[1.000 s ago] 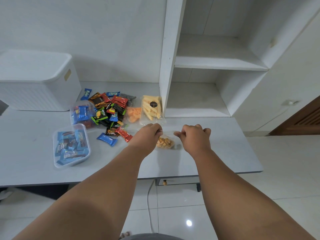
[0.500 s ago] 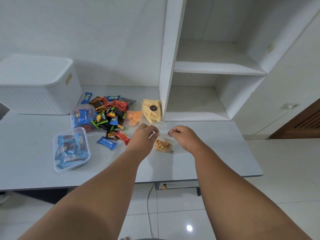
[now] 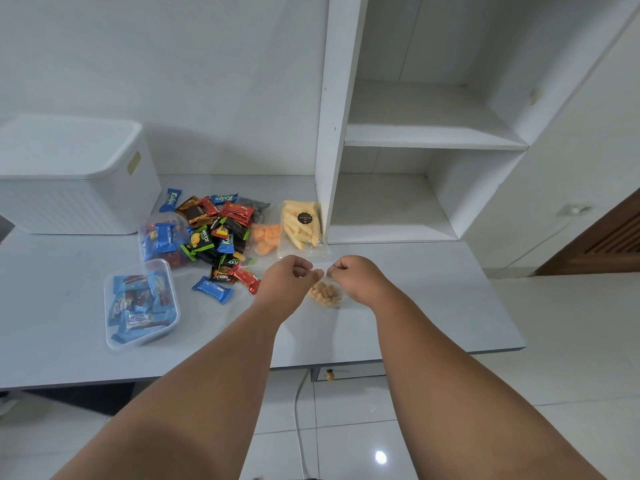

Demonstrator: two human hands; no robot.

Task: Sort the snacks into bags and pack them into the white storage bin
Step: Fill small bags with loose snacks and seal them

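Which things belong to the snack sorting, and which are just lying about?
Job: small bag of round snacks, pinched by left hand and right hand; wrapped snack pile; white storage bin.
Lying about: shelf unit; white cable; drawer knob.

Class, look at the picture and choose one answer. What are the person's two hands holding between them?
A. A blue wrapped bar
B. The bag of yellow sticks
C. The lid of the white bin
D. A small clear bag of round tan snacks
D: the left hand and the right hand, held close together, both pinch the top of the small clear bag of round tan snacks.
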